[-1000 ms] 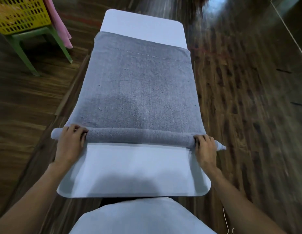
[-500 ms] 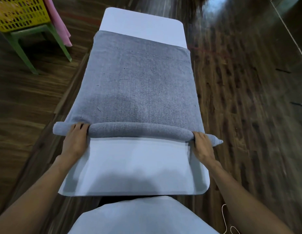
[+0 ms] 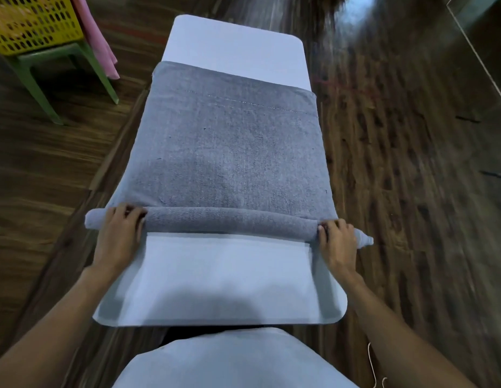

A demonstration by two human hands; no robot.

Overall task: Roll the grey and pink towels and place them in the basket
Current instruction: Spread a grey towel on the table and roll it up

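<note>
A grey towel (image 3: 229,152) lies flat along a narrow white table (image 3: 224,281), its near end wound into a tight roll (image 3: 229,221) that spans the table's width. My left hand (image 3: 119,236) presses on the roll's left end, fingers curled over it. At the right end my right hand (image 3: 337,242) grips the roll the same way, and a pointed tip of towel sticks out past it. A pink towel (image 3: 99,37) hangs at the top left beside a yellow mesh basket (image 3: 33,23).
The basket rests on a green plastic stool (image 3: 47,88) on the dark wooden floor (image 3: 411,191), left of the table's far end. Bare white tabletop shows beyond the towel and between the roll and my body.
The roll has moved away from me up the table and grown slightly thicker. Both hands travelled forward with it, leaving more bare table in front of me.
</note>
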